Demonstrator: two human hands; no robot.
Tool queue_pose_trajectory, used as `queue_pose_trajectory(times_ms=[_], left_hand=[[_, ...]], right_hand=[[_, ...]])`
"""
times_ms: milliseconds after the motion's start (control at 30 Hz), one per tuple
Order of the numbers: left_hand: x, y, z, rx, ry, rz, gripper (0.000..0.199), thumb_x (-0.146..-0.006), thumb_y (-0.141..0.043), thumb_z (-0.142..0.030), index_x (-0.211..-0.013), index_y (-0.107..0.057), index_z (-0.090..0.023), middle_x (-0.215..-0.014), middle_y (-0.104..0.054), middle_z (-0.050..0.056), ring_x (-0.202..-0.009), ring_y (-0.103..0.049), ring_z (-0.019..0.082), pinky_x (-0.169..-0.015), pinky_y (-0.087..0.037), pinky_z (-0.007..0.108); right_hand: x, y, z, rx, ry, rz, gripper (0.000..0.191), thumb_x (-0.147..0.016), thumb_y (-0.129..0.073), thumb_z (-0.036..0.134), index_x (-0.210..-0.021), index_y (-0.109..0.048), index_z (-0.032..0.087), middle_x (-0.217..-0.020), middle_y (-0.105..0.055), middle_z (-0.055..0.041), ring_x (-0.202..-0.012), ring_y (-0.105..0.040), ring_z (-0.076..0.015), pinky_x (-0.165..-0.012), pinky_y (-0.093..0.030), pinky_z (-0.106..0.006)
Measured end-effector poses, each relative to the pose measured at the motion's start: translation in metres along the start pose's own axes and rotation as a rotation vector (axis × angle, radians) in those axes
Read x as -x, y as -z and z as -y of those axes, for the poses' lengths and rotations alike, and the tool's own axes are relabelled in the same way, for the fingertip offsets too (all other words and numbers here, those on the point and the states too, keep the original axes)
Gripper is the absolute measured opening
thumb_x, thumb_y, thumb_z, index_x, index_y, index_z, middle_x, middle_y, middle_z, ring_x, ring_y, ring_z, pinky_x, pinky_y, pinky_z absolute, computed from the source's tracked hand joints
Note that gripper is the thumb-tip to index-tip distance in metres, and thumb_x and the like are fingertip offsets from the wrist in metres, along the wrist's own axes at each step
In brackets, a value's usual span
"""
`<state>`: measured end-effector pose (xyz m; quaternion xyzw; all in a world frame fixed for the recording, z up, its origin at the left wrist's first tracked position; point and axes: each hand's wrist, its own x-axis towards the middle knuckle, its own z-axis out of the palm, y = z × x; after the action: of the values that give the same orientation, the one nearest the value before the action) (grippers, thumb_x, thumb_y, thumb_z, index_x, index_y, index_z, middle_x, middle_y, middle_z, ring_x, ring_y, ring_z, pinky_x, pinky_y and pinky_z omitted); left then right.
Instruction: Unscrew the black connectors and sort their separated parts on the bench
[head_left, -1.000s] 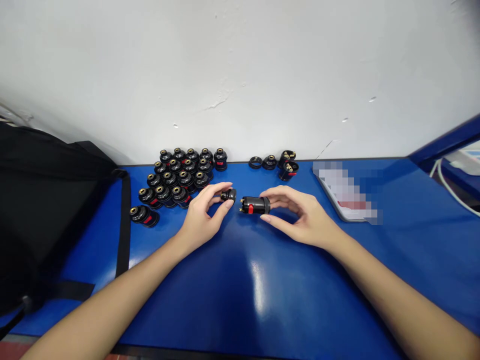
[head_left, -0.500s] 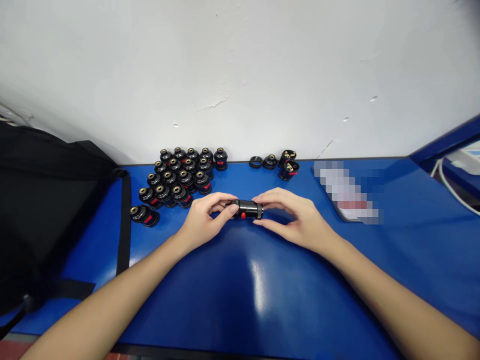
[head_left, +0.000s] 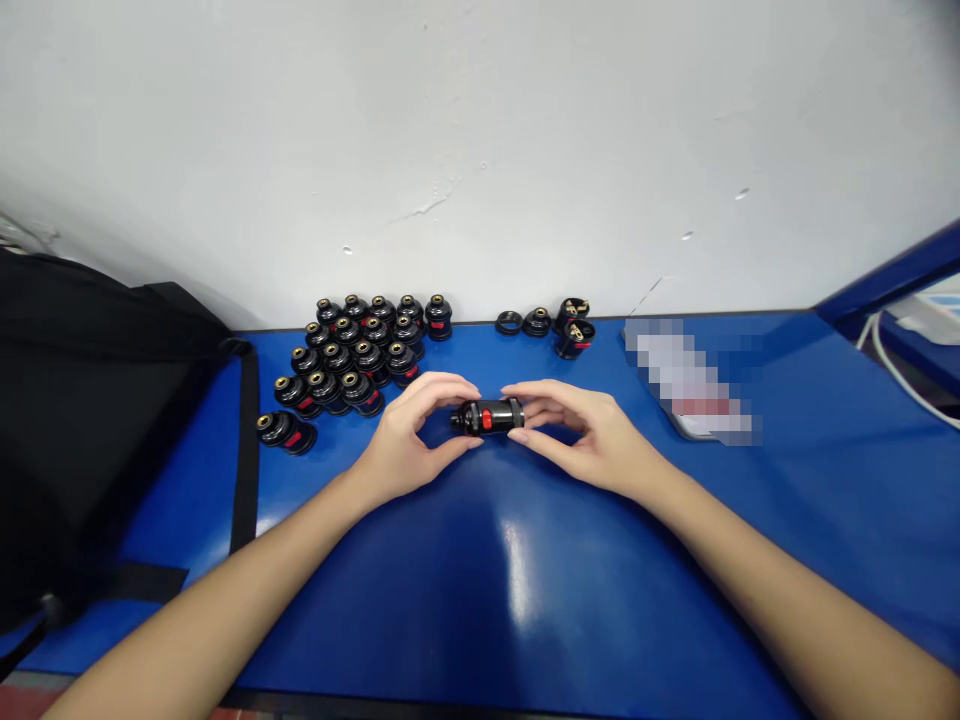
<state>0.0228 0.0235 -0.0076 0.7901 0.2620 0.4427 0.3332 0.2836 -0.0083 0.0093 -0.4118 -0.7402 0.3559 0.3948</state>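
At the centre of the blue worktop (head_left: pixel 525 600), a short black cylindrical fitting (head_left: pixel 487 416) with a red mark lies on its side, pinched at one end by the left hand (head_left: pixel 409 440) and at the other by the right hand (head_left: pixel 581 435). Behind the left grip stands a cluster of like black parts (head_left: pixel 356 350) with brass tops; a ring and a few loose pieces (head_left: pixel 551 325) lie against the wall. A black bag (head_left: pixel 90 420) is cut off at left, and a flat item (head_left: pixel 694 385) at right is blurred.

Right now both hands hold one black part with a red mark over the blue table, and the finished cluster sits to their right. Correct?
Not quite. The cluster sits to the left of the hands, by the black bag, as the head view shows. Left hand and right hand do hold the black part over the blue table.
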Motion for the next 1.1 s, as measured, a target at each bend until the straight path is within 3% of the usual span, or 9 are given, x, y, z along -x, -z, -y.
queue_pose_trajectory(times_ms=[333, 533, 633, 800, 967, 1033, 1100], left_hand=[[-0.002, 0.0002, -0.0077, -0.112, 0.01, 0.007, 0.04, -0.094, -0.079, -0.034, -0.13, -0.066, -0.023, -0.135, -0.069, 0.014, -0.127, -0.068, 0.027, -0.11, -0.057, 0.047], [-0.0002, -0.0003, -0.0066, -0.282, 0.119, 0.043, 0.022, -0.108, -0.057, -0.033, -0.122, -0.069, -0.021, -0.112, -0.076, 0.007, -0.105, -0.07, 0.022, -0.098, -0.057, 0.04], [-0.0001, 0.0, -0.0064, -0.237, 0.108, 0.049, 0.025, -0.103, -0.066, -0.032, -0.125, -0.067, -0.022, -0.112, -0.075, 0.007, -0.103, -0.07, 0.021, -0.097, -0.057, 0.039], [-0.0009, 0.0, -0.0075, -0.193, 0.064, 0.046, 0.055, -0.088, -0.086, -0.037, -0.135, -0.06, -0.023, -0.127, -0.072, 0.01, -0.117, -0.068, 0.026, -0.105, -0.053, 0.044], [0.0, -0.0003, -0.0073, -0.302, 0.173, 0.079, 0.025, -0.105, -0.063, -0.036, -0.126, -0.067, -0.023, -0.114, -0.075, 0.007, -0.108, -0.068, 0.024, -0.101, -0.052, 0.044], [0.0, 0.0003, -0.0075, -0.275, 0.146, 0.075, 0.026, -0.102, -0.068, -0.034, -0.126, -0.067, -0.023, -0.113, -0.074, 0.007, -0.106, -0.068, 0.023, -0.099, -0.053, 0.042], [-0.0001, 0.0009, -0.008, -0.242, 0.093, 0.063, 0.041, -0.095, -0.077, -0.034, -0.131, -0.063, -0.023, -0.121, -0.072, 0.008, -0.111, -0.067, 0.024, -0.101, -0.053, 0.041]], right_hand=[[-0.0002, -0.001, 0.0003, -0.026, 0.022, -0.01, 0.034, -0.094, -0.08, 0.035, -0.125, -0.071, 0.023, -0.112, -0.076, -0.008, -0.093, -0.081, -0.0214, -0.091, -0.071, -0.038], [0.0007, -0.0001, -0.0007, -0.02, 0.045, -0.007, 0.035, -0.093, -0.081, 0.033, -0.125, -0.07, 0.023, -0.118, -0.074, -0.0087, -0.098, -0.079, -0.0217, -0.095, -0.07, -0.039], [0.0009, 0.0015, -0.0023, -0.013, 0.032, 0.001, 0.035, -0.094, -0.08, 0.034, -0.126, -0.07, 0.023, -0.117, -0.075, -0.0088, -0.097, -0.08, -0.0221, -0.094, -0.071, -0.04], [0.0006, 0.0023, -0.0034, 0.0, 0.018, -0.01, 0.036, -0.094, -0.08, 0.034, -0.126, -0.07, 0.022, -0.114, -0.076, -0.0087, -0.094, -0.081, -0.0214, -0.089, -0.071, -0.037], [0.0013, 0.0018, -0.0029, 0.001, 0.048, -0.006, 0.036, -0.094, -0.081, 0.033, -0.126, -0.07, 0.022, -0.115, -0.074, -0.008, -0.096, -0.08, -0.0203, -0.092, -0.07, -0.036], [0.0015, 0.0021, -0.0034, 0.004, 0.048, -0.004, 0.036, -0.094, -0.081, 0.033, -0.127, -0.07, 0.022, -0.115, -0.074, -0.0078, -0.096, -0.08, -0.0203, -0.092, -0.07, -0.036], [0.0015, 0.0024, -0.0039, 0.005, 0.043, -0.006, 0.036, -0.094, -0.081, 0.033, -0.127, -0.07, 0.023, -0.116, -0.074, -0.0077, -0.096, -0.08, -0.0204, -0.091, -0.07, -0.036]])
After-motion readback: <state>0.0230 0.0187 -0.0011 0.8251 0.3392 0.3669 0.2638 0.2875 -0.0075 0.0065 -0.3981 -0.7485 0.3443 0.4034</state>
